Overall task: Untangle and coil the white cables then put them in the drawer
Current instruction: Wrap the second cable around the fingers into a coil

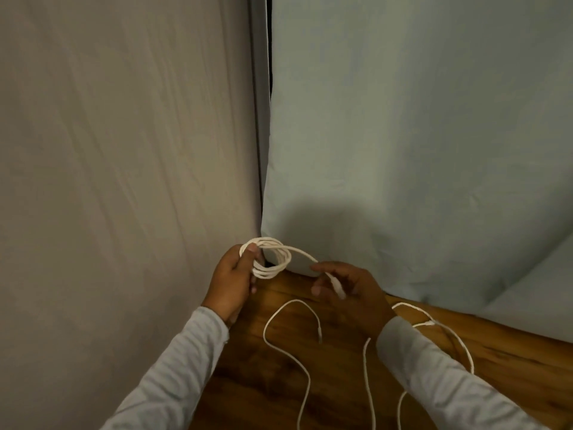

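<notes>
Head view looks down at a wooden floor (279,383) where two cloth sheets, a beige sheet (124,150) and a pale blue sheet (418,135), hang and meet at a seam. Just above the floor, in front of that seam, the left hand (232,280) grips a small coil (269,257) of white cable, fingers and thumb closed round one side of the loops. The right hand (353,290) pinches the free end of that same cable, the plug (338,288) lying between thumb and fingertips, with a short strand running back to the coil.

Coiling looks nearly done for this cable: only the tail is left. Next, I judge, the tail needs tucking or wrapping round the loops so the bundle holds, while the left grip stays firm enough to keep the turns from springing apart.

On the floor below the hands lie loose cables (297,352), well apart from the coil, not yet wound. How many there are is hard to tell; their strands run out of the bottom edge and pass under the right sleeve (434,377). No drawer is visible anywhere. Whether the floor strands cross in a real knot cannot be made out.
</notes>
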`<state>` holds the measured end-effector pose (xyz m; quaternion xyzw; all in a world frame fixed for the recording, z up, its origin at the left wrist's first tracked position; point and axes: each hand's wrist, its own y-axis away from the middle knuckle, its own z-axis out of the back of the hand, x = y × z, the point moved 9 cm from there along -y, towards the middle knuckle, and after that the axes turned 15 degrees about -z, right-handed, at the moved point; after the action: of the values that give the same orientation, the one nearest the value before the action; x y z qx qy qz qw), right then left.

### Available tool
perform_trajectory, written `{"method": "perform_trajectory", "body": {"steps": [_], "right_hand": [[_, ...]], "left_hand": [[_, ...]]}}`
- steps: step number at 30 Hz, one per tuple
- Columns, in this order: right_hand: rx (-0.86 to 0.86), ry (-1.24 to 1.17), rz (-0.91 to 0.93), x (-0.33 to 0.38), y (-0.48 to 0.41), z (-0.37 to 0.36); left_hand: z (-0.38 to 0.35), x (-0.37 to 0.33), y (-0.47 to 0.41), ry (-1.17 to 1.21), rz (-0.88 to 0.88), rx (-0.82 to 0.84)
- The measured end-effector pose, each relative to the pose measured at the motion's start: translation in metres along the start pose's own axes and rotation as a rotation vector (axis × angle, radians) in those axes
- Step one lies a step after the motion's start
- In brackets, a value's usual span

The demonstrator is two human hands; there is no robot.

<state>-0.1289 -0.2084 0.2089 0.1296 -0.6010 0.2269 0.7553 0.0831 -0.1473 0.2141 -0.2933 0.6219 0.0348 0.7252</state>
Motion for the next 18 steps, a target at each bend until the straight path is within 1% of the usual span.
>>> {"method": "perform_trajectory", "body": {"steps": [2,4,5,6,7,9,10,11,12,13,15,18], "right_hand": [[0.044,0.210,-0.085,-0.020,-0.003,-0.005],[0.110,0.512,-0.146,-0.039,-0.006,-0.012],[0.127,0.594,-0.144,-0.046,-0.006,-0.014],[0.114,0.578,-0.149,-0.049,-0.008,-0.013],[0.087,0.466,-0.182,-0.052,-0.010,-0.010],[0.011,0.009,-0.310,-0.051,-0.012,-0.005],[0.009,-0.224,-0.374,-0.049,-0.014,-0.008],[0.023,-0.404,-0.432,-0.046,-0.016,-0.012],[0.031,-0.512,-0.480,-0.042,-0.016,-0.015],[0.044,-0.587,-0.513,-0.038,-0.016,-0.018],[0.070,-0.664,-0.540,-0.030,-0.014,-0.021],[0.064,-0.594,-0.437,-0.021,-0.007,-0.020]], "left_hand": [[-0.006,0.002,0.003,0.055,0.018,-0.009],[-0.017,-0.001,0.008,0.094,0.015,0.026],[-0.023,-0.001,0.010,0.107,0.017,0.046],[-0.029,0.000,0.012,0.121,0.026,0.064],[-0.035,0.002,0.014,0.140,0.042,0.075],[-0.047,0.006,0.021,0.176,0.066,0.099],[-0.052,0.008,0.025,0.162,0.062,0.108],[-0.056,0.010,0.027,0.124,0.054,0.114],[-0.058,0.013,0.029,0.074,0.044,0.115],[-0.059,0.016,0.030,0.023,0.035,0.110],[-0.058,0.020,0.030,-0.077,0.006,0.102],[-0.062,0.022,0.029,-0.160,-0.014,0.096]]}}
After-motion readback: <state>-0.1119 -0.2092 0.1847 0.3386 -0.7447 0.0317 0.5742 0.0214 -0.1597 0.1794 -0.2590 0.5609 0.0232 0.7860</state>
